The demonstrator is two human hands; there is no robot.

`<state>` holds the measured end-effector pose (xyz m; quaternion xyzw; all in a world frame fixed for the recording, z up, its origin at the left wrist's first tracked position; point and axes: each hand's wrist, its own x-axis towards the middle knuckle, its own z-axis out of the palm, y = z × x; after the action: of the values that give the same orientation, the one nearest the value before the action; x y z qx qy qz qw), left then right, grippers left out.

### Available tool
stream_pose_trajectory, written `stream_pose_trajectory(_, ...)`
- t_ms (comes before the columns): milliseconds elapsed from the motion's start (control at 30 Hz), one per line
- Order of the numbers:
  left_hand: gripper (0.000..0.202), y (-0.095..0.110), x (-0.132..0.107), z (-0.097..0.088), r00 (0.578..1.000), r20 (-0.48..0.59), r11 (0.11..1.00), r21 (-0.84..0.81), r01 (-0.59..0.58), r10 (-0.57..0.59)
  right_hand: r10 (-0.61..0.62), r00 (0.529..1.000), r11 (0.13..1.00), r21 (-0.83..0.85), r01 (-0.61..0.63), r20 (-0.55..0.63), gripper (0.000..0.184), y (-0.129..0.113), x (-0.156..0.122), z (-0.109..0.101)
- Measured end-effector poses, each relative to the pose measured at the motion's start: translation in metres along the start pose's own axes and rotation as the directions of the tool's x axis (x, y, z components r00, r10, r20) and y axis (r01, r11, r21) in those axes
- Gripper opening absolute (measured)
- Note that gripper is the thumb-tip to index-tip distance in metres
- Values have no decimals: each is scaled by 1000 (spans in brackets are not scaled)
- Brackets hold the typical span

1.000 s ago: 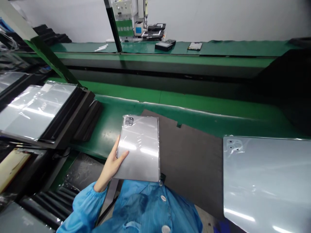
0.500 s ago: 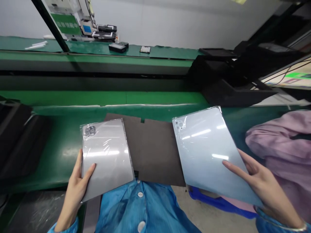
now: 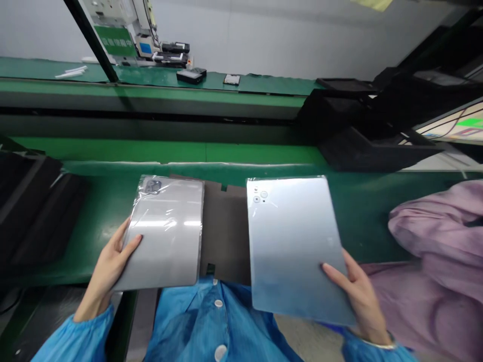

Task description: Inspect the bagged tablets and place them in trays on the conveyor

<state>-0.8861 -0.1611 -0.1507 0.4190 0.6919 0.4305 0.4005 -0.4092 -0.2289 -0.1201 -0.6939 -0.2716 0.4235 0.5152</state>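
Observation:
My left hand (image 3: pixel 113 256) grips a grey tablet (image 3: pixel 166 246) by its left edge, thumb on the back face, fingers hidden beneath. Clear film wraps this tablet, and its dark camera block sits at the top left corner. On the other side, my right hand (image 3: pixel 356 289) is closed on the right edge of a larger light blue tablet (image 3: pixel 290 241), also with its back up and a camera cluster at top left. Between and partly under the two tablets lies a dark brown flat sheet (image 3: pixel 226 229) with small notches, on the green bench mat (image 3: pixel 101 201).
Black foam trays (image 3: pixel 33 211) stand at the left. A black bin (image 3: pixel 373 146) sits at the back right. A pinkish cloth sleeve (image 3: pixel 441 226) of another person reaches in from the right. Small devices (image 3: pixel 190 75) rest on the rear shelf (image 3: pixel 151 78).
The light blue tablet has moved left and turned more upright with my right hand. The grey tablet has shifted slightly up and turned clockwise. They are now closer together.

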Motion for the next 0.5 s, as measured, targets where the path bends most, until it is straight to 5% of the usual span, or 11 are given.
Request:
stream_pose_trajectory(133,92,9,34,0,984,175,999,10,-48,45,92,993,994,57,-96,69,83,53,5,41)
stream_pose_trajectory(267,94,11,47,8,972,233,997,64,-42,26,-141,990,989,-33,141,8,84,68,-1,63)
stream_pose_trajectory(367,72,12,48,7,939,188,942,121,-314,289,-459,887,888,-70,455,-56,76,54,-5,66)
stream_pose_trajectory(433,61,13,49,2,876,135,854,197,-482,464,-526,849,847,-116,518,-51,69,48,-4,63)
stream_pose_trajectory(500,62,12,52,-6,863,94,813,298,-501,497,-512,859,841,-206,499,-11,63,51,0,57)
